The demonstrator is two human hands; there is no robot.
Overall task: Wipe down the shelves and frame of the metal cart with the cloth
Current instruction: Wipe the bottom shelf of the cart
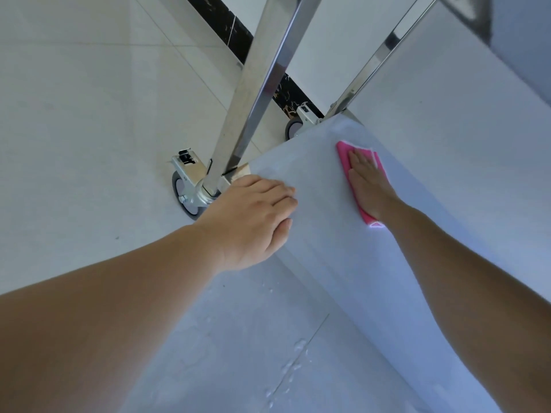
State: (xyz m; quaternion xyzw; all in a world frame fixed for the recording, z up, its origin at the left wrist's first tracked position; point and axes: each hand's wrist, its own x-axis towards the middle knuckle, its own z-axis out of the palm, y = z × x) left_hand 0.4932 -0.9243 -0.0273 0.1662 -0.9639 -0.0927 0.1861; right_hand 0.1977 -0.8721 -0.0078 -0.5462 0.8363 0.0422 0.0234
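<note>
- I'm judging the pink cloth [358, 186] to be soft, thin and light — it's lying folded flat on the cart's low shelf [298, 174], so it's best worked under a spread palm rather than pinched at a corner
- I'm reading the shelf as stiff, smooth metal and likely slippery where wet; droplets are sitting on the grey surface lower in the view
- The cart is standing on casters, one caster [183, 192] at the near post [253, 93] and another by the far post [378, 58], so I'm expecting it to roll unless it's braced at the shelf edge or frame
- My right hand [368, 181] is lying flat on the cloth, fingers straight and together, pressing it to the shelf toward the far corner — nothing gripped
- My left hand [253, 219] is resting on the shelf's near edge just beside the near post, fingers loosely bent over the rim; I can't tell whether they're hooking under it
- The tiled floor [89, 114] is lying to the left of the cart
</note>
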